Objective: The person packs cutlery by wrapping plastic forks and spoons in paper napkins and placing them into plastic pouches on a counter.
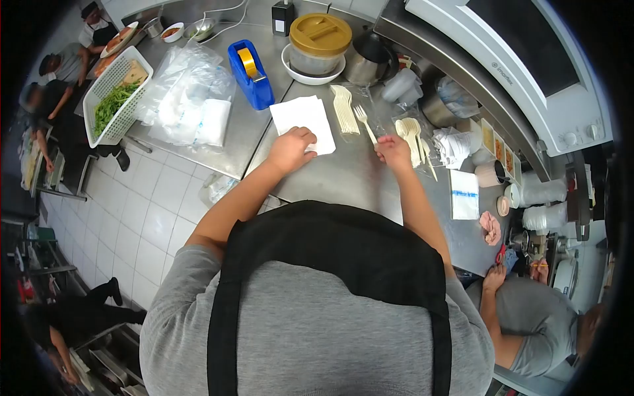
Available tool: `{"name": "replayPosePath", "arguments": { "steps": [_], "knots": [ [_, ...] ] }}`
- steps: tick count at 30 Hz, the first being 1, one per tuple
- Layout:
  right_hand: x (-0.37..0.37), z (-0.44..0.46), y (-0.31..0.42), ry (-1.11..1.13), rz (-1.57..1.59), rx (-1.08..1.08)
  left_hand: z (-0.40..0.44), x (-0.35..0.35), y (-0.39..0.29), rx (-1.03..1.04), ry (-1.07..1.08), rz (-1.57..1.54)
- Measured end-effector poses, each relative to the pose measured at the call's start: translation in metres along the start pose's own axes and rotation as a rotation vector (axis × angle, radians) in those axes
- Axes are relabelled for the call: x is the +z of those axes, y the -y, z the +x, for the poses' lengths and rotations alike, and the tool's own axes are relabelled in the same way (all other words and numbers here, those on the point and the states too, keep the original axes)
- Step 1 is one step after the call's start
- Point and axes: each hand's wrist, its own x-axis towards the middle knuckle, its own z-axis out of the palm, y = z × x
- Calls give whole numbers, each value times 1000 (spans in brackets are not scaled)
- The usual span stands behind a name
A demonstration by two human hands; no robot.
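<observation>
My left hand [291, 150] rests on the lower edge of a stack of white paper napkins [305, 117], its fingers curled on the paper. My right hand [394, 152] is closed on the handle end of a pale plastic fork [364, 120], whose tines point away from me. Left of that fork lies a nested row of plastic forks [344, 109]. Several plastic spoons [414, 135] lie on clear wrap just beyond my right hand, to its right.
A blue tape dispenser [251, 76] and plastic bags [188, 99] sit at left, near a white basket of greens [117, 109]. A gold-lidded tub [320, 39] stands behind. A white packet [464, 195] lies right. Co-workers are at left; another person [538, 317] works at lower right.
</observation>
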Motion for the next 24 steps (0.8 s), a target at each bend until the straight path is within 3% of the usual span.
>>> {"name": "replayPosePath", "arguments": {
  "steps": [4,7,11,13,20,24],
  "knots": [
    [-37,-70,-36,-9,277,-8,0,10,2,47,-27,49],
    [-60,-107,-65,-92,124,28,1,14,7,22,-130,-96],
    [-60,-117,-62,-305,-483,-266,5,11,13,-227,-120,-456],
    [-44,-113,-36,-427,-687,-393,5,4,10,-225,-127,-522],
    [-46,-121,-62,-344,-537,-331,5,-21,-73,-49,-76,-511],
    [-87,-128,-64,-566,-566,-494,2,6,-123,-34,-12,-619]
  ]
}}
